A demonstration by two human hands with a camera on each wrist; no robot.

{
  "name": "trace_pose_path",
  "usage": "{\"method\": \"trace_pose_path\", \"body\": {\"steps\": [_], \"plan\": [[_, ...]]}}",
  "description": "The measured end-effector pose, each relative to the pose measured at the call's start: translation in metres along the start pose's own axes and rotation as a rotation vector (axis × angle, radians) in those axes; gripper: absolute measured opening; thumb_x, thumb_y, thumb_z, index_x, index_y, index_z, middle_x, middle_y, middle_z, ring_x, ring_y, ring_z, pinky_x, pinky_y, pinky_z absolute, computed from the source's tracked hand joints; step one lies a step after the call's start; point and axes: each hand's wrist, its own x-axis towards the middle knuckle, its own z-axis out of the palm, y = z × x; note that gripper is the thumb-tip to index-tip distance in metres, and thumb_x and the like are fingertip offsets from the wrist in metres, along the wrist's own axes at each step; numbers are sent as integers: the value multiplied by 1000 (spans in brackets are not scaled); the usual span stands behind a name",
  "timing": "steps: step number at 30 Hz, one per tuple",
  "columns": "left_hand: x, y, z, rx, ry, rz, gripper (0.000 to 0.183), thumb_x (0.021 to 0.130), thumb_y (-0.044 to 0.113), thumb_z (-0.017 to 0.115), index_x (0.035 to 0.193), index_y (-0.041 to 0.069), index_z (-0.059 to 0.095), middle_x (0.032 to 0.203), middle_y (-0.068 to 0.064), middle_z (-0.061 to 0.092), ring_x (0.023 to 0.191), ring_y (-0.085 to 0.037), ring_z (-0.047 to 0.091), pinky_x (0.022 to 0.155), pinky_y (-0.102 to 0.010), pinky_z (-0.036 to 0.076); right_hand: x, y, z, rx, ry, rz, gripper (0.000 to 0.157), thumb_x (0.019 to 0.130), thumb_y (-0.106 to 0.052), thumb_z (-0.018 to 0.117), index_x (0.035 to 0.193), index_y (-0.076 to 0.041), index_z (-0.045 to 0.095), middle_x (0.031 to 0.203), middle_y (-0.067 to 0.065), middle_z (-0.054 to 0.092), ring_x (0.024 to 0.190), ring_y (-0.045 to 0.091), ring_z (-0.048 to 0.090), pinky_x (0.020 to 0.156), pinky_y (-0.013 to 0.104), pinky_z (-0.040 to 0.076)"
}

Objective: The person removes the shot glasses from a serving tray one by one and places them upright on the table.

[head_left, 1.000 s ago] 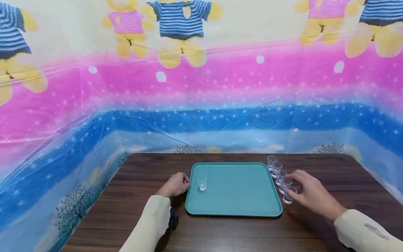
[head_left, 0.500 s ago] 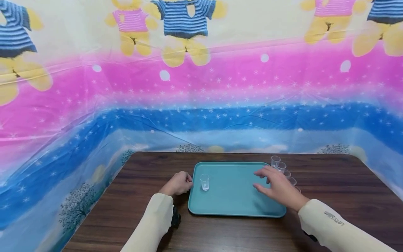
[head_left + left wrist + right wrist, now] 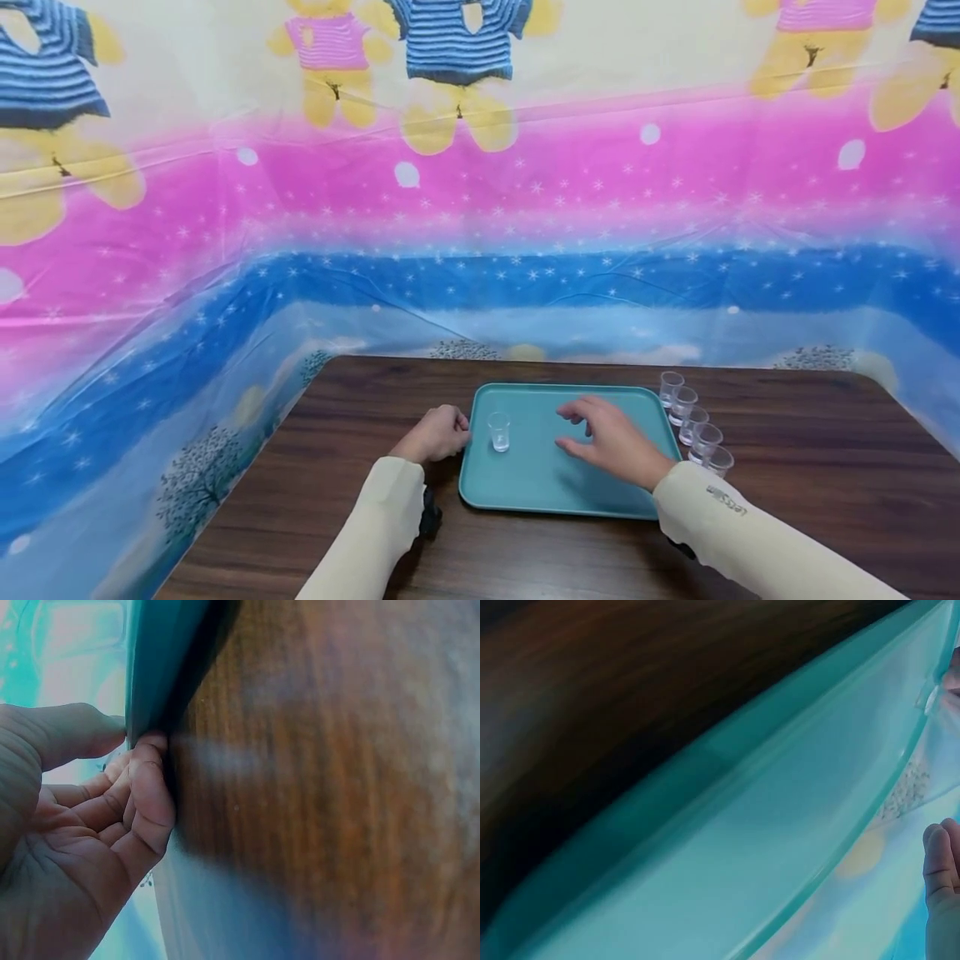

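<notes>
My left hand (image 3: 438, 432) grips the left edge of a teal tray (image 3: 540, 492). In the left wrist view, the thumb lies at the tray's rim (image 3: 142, 667) and curled fingers sit at its underside. A small clear shot glass (image 3: 499, 435) stands upright on the tray near that edge. Over the tray's right half hovers my right hand (image 3: 615, 442), thumb and fingers apart, with nothing seen between them. Beyond the tray's right side, several matching shot glasses (image 3: 693, 425) stand in a slanting row; my right forearm passes close to the nearest.
The tray lies on a dark wooden table (image 3: 360, 400). A printed cloth (image 3: 465, 275) with pink and blue bands hangs behind and around the table. A black strap (image 3: 430, 514) circles the left wrist.
My right hand has moved left from the row of shot glasses to above the tray, without a glass. The left hand stays at the tray's edge. The head view has turned slightly.
</notes>
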Motion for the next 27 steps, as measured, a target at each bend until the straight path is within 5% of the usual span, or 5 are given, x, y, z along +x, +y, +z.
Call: {"method": "trace_pose_path", "body": {"steps": [27], "plan": [[0, -1, -2, 6, 15, -3, 9, 84, 14, 53, 83, 5, 54, 66, -5, 53, 56, -15, 50, 50, -28, 41, 56, -41, 46, 162, -147, 72, 37, 76, -28, 66, 107, -10, 56, 99, 5, 53, 88, 17, 51, 69, 30, 44]]}}
